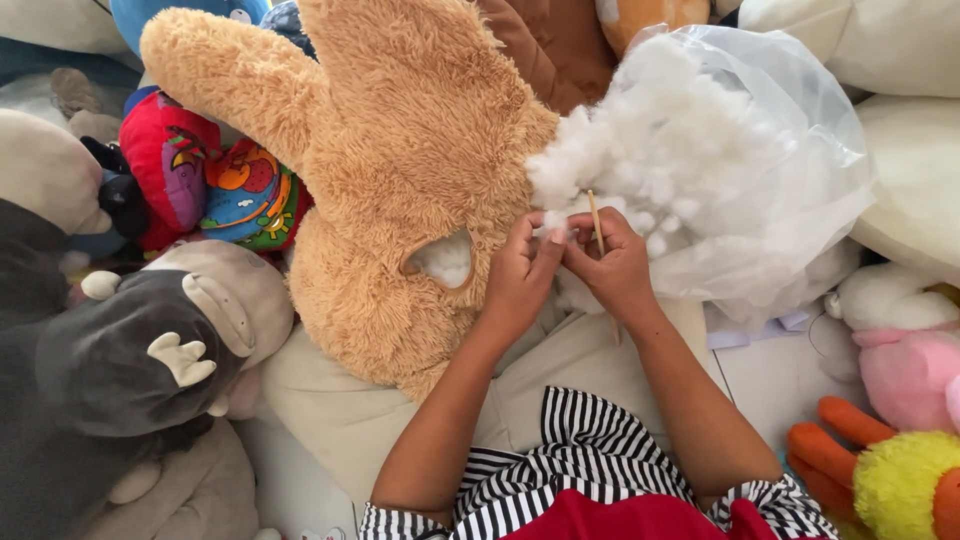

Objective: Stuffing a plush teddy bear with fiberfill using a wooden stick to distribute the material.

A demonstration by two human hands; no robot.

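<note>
The left hand [517,275] pinches a small tuft of white stuffing [553,224] at the edge of the tan plush bear [400,190], which lies across the person's lap. The right hand [615,268] grips a thin wooden stick [596,225], held almost upright. Just behind both hands sits a clear plastic bag [800,150] full of white stuffing.

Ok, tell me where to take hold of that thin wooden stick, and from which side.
Grip the thin wooden stick on its bare upper length, just above the right hand that holds it, coming from the right or above. It stands nearly upright, its top end clear against the white stuffing. Its lower part is covered by the fingers, and the left hand crowds the left side.
</note>
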